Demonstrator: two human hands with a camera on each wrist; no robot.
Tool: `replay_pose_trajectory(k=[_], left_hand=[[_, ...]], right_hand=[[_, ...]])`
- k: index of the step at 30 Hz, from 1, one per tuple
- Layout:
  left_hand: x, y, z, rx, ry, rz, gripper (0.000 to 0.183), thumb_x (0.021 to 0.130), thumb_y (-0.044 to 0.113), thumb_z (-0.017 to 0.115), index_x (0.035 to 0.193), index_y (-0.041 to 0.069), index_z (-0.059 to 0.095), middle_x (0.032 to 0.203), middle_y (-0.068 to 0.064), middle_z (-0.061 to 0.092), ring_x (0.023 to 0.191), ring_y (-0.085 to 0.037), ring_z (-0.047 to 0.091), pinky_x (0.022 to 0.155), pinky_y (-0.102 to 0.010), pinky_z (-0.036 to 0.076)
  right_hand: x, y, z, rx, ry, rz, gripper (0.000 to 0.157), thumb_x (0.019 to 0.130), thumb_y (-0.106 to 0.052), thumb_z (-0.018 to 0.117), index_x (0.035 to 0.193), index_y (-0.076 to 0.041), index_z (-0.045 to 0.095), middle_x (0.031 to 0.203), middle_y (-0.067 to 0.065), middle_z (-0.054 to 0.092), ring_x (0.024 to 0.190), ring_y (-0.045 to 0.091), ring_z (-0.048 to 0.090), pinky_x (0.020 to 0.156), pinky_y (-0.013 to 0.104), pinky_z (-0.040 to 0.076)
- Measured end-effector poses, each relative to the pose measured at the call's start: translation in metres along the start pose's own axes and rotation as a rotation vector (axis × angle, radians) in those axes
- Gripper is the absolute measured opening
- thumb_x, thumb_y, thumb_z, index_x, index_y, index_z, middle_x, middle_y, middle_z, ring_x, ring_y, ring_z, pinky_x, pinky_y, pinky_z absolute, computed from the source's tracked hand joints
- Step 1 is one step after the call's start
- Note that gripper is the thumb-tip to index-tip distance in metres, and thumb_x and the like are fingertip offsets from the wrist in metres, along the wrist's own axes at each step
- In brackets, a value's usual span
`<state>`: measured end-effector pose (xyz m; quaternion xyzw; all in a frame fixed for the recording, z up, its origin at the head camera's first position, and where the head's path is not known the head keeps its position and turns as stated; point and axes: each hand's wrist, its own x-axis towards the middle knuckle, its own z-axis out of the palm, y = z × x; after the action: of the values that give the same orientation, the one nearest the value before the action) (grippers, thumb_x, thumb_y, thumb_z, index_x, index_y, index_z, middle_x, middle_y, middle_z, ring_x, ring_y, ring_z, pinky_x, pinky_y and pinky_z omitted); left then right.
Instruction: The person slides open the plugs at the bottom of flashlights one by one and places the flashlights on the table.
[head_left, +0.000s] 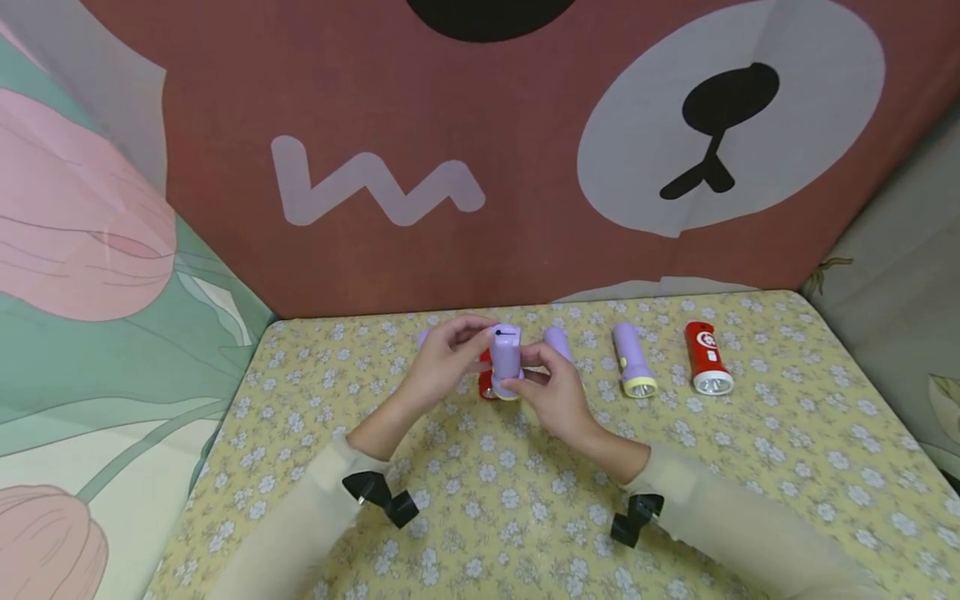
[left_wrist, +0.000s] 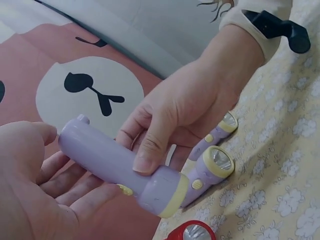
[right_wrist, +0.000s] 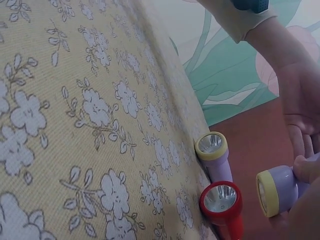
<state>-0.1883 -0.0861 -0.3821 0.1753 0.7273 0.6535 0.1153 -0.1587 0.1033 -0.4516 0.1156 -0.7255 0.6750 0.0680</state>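
"Where is the thing in hand?"

"It's a lilac torch (head_left: 506,358) with a yellow rim, raised off the desk (head_left: 540,517) near the middle of the head view. There its tail points to twelve o'clock and its lamp end to six."

"How does the left hand (head_left: 442,367) stand?"

"At nine o'clock from the torch, its grip narrowed on the tail: thumb by the end, fingers passing behind the body."

"And the right hand (head_left: 558,392)?"

"At four o'clock. That grip is a pinch close to the lamp end. In the left wrist view the right thumb lies along the body, and a small yellow switch (left_wrist: 125,190) shows below it."

"What else is around?"

"A red-rimmed torch (head_left: 487,385) at eight o'clock, partly covered by the held one. The right wrist view shows the two apart, with a second lilac torch (right_wrist: 215,155) just beside the red. Toward three o'clock comes a third lilac torch (head_left: 557,340), half behind the right hand, then a fourth lilac torch (head_left: 633,358), then a white-rimmed red torch (head_left: 707,358)."

"The setting?"

"Yellow cloth with white flowers on the desk, and a reddish backdrop (head_left: 525,233) behind, with a pale bear muzzle (head_left: 637,150) between one and two o'clock."
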Motion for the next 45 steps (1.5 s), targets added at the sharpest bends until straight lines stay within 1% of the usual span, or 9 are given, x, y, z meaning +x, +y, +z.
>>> replay_pose_trajectory(k=[4,8,12,17,21,28,38,40,45], left_hand=[[0.000,0.002,-0.001,-0.034,-0.012,-0.018,0.031,0.107,0.017,0.055,0.130,-0.004,0.061,0.123,-0.019,0.064,0.111,-0.027,0.064,0.088,-0.050,0.059],[0.000,0.004,-0.001,-0.052,-0.042,-0.019,0.033,0.107,0.015,0.055,0.132,-0.005,0.061,0.124,-0.018,0.063,0.110,-0.029,0.065,0.088,-0.055,0.057],[-0.001,0.006,0.000,-0.069,-0.032,-0.050,0.032,0.106,0.013,0.056,0.131,-0.007,0.061,0.119,-0.016,0.065,0.107,-0.031,0.065,0.089,-0.057,0.057],[-0.001,0.007,0.001,-0.067,-0.003,-0.100,0.028,0.105,0.013,0.056,0.124,-0.006,0.063,0.113,-0.012,0.065,0.102,-0.030,0.064,0.085,-0.049,0.060],[0.000,0.009,-0.001,-0.073,-0.002,-0.109,0.024,0.104,0.012,0.055,0.118,-0.005,0.063,0.113,-0.012,0.064,0.097,-0.023,0.065,0.081,-0.044,0.062],[0.000,0.011,-0.001,-0.070,-0.018,-0.117,0.018,0.104,0.011,0.055,0.111,-0.004,0.062,0.107,-0.008,0.062,0.095,-0.019,0.064,0.081,-0.043,0.061],[0.002,0.008,0.001,-0.067,-0.029,-0.129,0.013,0.102,0.009,0.058,0.105,-0.003,0.062,0.102,-0.007,0.060,0.093,-0.019,0.061,0.078,-0.042,0.062],[0.003,0.008,0.001,-0.067,-0.033,-0.127,0.012,0.102,0.009,0.059,0.104,-0.002,0.062,0.102,-0.007,0.060,0.093,-0.019,0.061,0.078,-0.042,0.062],[0.004,0.006,0.002,-0.073,-0.040,-0.128,0.009,0.101,0.008,0.061,0.102,-0.001,0.062,0.100,-0.007,0.059,0.091,-0.019,0.062,0.075,-0.038,0.062]], right_hand=[[-0.001,0.001,-0.001,-0.009,-0.010,-0.038,0.032,0.081,0.005,0.082,0.110,0.003,0.066,0.114,0.016,0.065,0.106,0.028,0.064,0.095,0.044,0.056],[-0.002,0.001,-0.001,-0.019,-0.019,-0.057,0.033,0.081,0.005,0.083,0.109,0.002,0.067,0.114,0.015,0.065,0.106,0.024,0.064,0.095,0.041,0.057],[-0.003,0.002,-0.001,-0.020,-0.018,-0.066,0.032,0.081,0.006,0.082,0.109,0.002,0.067,0.114,0.014,0.066,0.104,0.021,0.064,0.094,0.039,0.057],[-0.005,0.003,0.003,-0.011,-0.024,-0.088,0.030,0.082,0.006,0.081,0.109,0.003,0.067,0.113,0.015,0.066,0.104,0.022,0.064,0.094,0.040,0.057],[-0.006,0.002,0.007,-0.002,-0.019,-0.104,0.029,0.083,0.005,0.080,0.108,0.004,0.067,0.112,0.017,0.067,0.104,0.023,0.064,0.095,0.042,0.057],[-0.007,0.003,0.008,-0.021,-0.005,-0.086,0.026,0.083,0.003,0.081,0.106,0.002,0.069,0.109,0.014,0.069,0.103,0.020,0.064,0.094,0.040,0.057],[-0.009,0.003,0.007,-0.009,-0.013,-0.103,0.024,0.084,0.001,0.081,0.105,0.001,0.070,0.107,0.014,0.069,0.106,0.029,0.065,0.097,0.044,0.055],[-0.010,-0.006,0.007,-0.019,-0.013,-0.103,0.023,0.084,0.005,0.080,0.105,0.004,0.070,0.107,0.017,0.069,0.105,0.027,0.065,0.097,0.047,0.055],[-0.009,-0.007,0.008,-0.043,-0.011,-0.104,0.024,0.082,0.012,0.078,0.104,0.010,0.068,0.105,0.023,0.069,0.102,0.022,0.064,0.097,0.053,0.053]])
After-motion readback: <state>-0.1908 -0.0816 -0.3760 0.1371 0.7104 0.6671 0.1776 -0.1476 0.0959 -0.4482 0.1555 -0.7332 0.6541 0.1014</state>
